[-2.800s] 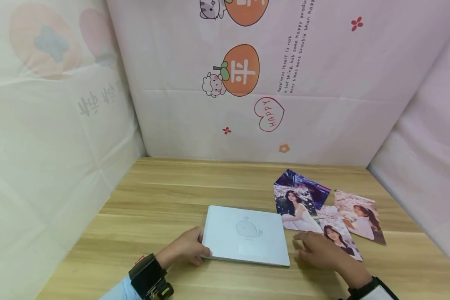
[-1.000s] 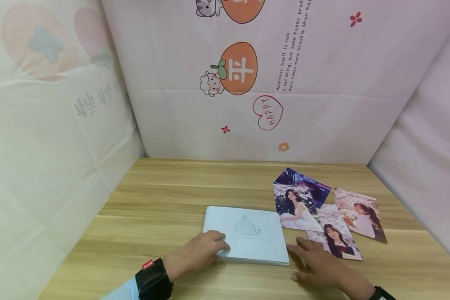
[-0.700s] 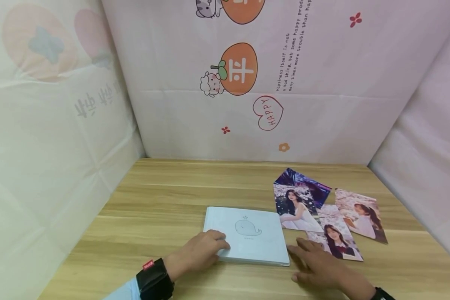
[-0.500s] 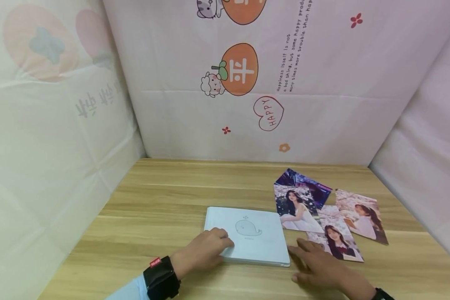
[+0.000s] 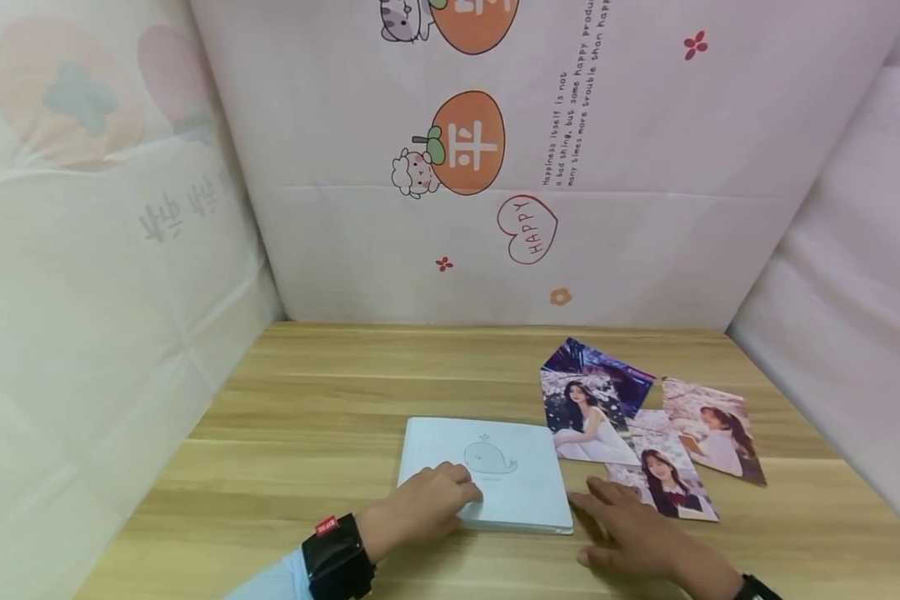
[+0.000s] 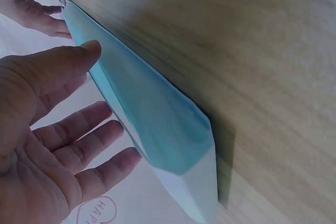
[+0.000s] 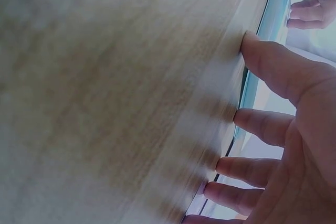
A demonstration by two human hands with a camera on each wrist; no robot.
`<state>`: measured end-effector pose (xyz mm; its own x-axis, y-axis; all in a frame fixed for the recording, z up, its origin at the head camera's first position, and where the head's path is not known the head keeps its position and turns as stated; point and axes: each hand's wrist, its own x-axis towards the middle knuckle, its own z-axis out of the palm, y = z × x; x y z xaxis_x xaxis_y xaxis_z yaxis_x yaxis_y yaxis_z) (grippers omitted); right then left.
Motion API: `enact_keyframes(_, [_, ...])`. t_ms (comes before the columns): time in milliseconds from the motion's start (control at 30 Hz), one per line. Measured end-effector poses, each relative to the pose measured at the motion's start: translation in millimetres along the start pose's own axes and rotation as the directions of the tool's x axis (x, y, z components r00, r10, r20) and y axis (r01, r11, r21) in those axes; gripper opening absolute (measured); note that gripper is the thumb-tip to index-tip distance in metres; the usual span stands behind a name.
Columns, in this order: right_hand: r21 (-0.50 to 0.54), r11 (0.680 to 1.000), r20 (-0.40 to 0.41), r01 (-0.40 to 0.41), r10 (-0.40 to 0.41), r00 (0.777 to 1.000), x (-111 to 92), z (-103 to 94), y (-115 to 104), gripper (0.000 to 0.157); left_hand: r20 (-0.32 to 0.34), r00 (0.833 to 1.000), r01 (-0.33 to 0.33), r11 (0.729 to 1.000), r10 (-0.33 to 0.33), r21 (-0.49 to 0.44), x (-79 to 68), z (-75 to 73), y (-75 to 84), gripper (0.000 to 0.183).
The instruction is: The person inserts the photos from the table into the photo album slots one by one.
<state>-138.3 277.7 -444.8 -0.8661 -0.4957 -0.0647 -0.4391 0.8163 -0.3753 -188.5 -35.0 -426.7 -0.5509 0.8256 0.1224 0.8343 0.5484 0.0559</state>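
Observation:
A pale blue photo album [image 5: 521,467] with a whale drawn on its cover lies closed on the wooden table. My left hand [image 5: 427,504] reaches over its front left part, fingertips on the cover. In the left wrist view those fingers [image 6: 97,137] are spread and slightly bent, with the thumb by the album's front edge [image 6: 157,108]. My right hand [image 5: 630,529] rests at the album's right side, fingers [image 7: 265,124] spread and their tips down on the table. Its forefinger is right at the album's edge, and behind it lies a photo [image 5: 667,479] of a person in a dark jacket.
More photos lie to the right: one of a person in a white dress [image 5: 588,421] overlaps a purple one [image 5: 630,387], and a pink one [image 5: 716,429] sits farther right. White printed cloth [image 5: 345,250] walls the table [image 5: 307,392] at the back and both sides.
My left hand has gone from the album's left edge to its cover, then slid rightward along the front. My right hand has spread its fingers beside the album. The view has shifted slightly.

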Motion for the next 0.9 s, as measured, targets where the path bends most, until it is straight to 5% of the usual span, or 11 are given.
enact_keyframes(133, [-0.003, 1.000, -0.009, 0.014, -0.014, 1.000, 0.6, 1.3, 1.0, 0.072, -0.013, 1.000, -0.013, 1.000, 0.013, -0.019, -1.0, -2.6, -0.6, 0.031])
enact_keyframes(233, [-0.002, 1.000, -0.019, 0.022, -0.022, 1.000, 0.6, 2.1, 1.7, 0.072, -0.108, 0.992, -0.070, 0.997, 0.067, -0.028, -0.3, -6.0, -0.9, 0.034])
enact_keyframes(467, [-0.019, 1.000, -0.032, 0.023, -0.023, 0.999, 0.1, 2.5, 3.2, 0.072, -0.384, 0.905, -0.183, 0.982, 0.184, 0.038, 7.7, -21.8, 4.1, 0.045])
enact_keyframes(667, [-0.022, 0.999, -0.045, 0.035, -0.036, 0.998, 0.0, 3.9, 4.1, 0.071, -0.421, 0.885, -0.199, 0.979, 0.200, 0.047, 12.6, -33.0, 11.3, 0.046])
enact_keyframes(900, [-0.023, 1.000, -0.037, 0.016, -0.016, 0.999, -0.7, 4.3, 3.3, 0.071, -0.423, 0.887, -0.197, 0.980, 0.183, 0.011, 12.6, -36.2, 14.2, 0.046])
